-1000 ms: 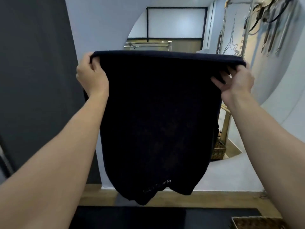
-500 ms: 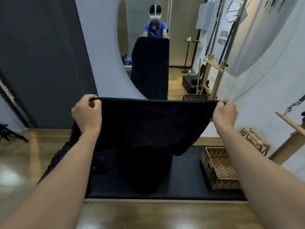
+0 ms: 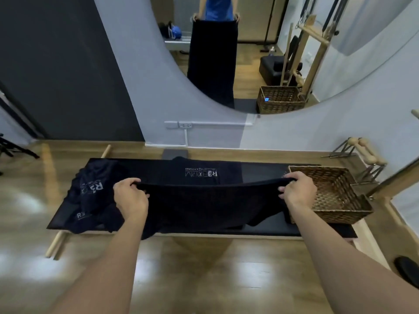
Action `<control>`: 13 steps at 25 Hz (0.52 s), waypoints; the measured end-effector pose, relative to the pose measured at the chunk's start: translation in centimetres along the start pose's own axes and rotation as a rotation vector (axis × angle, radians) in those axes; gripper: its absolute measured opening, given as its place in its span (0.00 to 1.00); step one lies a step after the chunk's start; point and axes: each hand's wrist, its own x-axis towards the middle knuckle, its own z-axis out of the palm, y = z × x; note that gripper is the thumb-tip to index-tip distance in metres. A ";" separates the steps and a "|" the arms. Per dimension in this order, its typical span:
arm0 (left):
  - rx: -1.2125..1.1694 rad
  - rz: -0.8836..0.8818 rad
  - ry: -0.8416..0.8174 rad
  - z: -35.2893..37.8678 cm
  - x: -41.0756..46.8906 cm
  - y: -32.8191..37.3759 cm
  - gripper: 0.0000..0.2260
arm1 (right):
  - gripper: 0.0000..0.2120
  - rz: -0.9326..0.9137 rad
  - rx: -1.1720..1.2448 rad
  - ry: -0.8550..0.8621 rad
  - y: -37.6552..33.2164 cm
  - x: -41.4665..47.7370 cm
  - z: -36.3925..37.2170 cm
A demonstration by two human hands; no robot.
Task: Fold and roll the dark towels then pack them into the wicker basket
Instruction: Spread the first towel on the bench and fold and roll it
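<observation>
Towel (image 3: 210, 202) hangs stretched between left hand (image 3: 131, 197) and right hand (image 3: 298, 191), fingers (image 3: 283, 190) curled tight on its top corners.

Wood floor (image 3: 204, 279) carries a long black mat (image 3: 294, 229). On the mat: a crumpled heap of dark towels (image 3: 90, 200) at left end; one dark towel (image 3: 201, 173), pale logo up, flat at centre; wicker basket (image 3: 340, 215) at right end. A wooden rod (image 3: 54, 245) on the floor passes under the mat's left end.
</observation>
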 end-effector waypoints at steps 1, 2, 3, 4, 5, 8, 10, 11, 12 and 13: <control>0.000 -0.014 -0.021 1.1 0.6 -1.2 0.14 | 0.18 0.013 0.038 0.010 0.4 0.7 1.2; 0.012 -0.023 -0.041 2.2 1.3 -2.0 0.14 | 0.17 0.015 0.058 0.018 0.6 1.4 2.5; 0.027 -0.017 -0.058 3.3 2.4 -2.7 0.14 | 0.16 0.009 0.052 0.027 0.7 2.3 4.0; 0.028 0.000 -0.067 4.7 3.7 -3.1 0.14 | 0.16 0.000 0.023 0.035 0.8 3.7 5.8; 0.031 0.020 -0.070 6.4 5.4 -3.2 0.13 | 0.15 -0.010 -0.011 0.048 0.9 5.5 7.7; 0.092 0.140 -0.068 11.8 11.3 -2.2 0.10 | 0.13 -0.014 -0.066 0.117 0.1 10.8 13.5; 0.219 0.253 -0.120 17.0 16.1 -2.6 0.09 | 0.10 0.006 -0.084 0.171 -0.1 14.8 18.5; 0.276 0.283 -0.169 19.6 18.2 -3.1 0.10 | 0.09 0.023 -0.099 0.178 0.3 16.8 21.2; 0.315 0.304 -0.208 22.3 20.4 -3.9 0.11 | 0.08 0.026 -0.119 0.172 0.5 18.9 24.0; 0.348 0.316 -0.234 25.1 22.7 -4.9 0.11 | 0.08 0.020 -0.127 0.156 1.3 21.2 26.8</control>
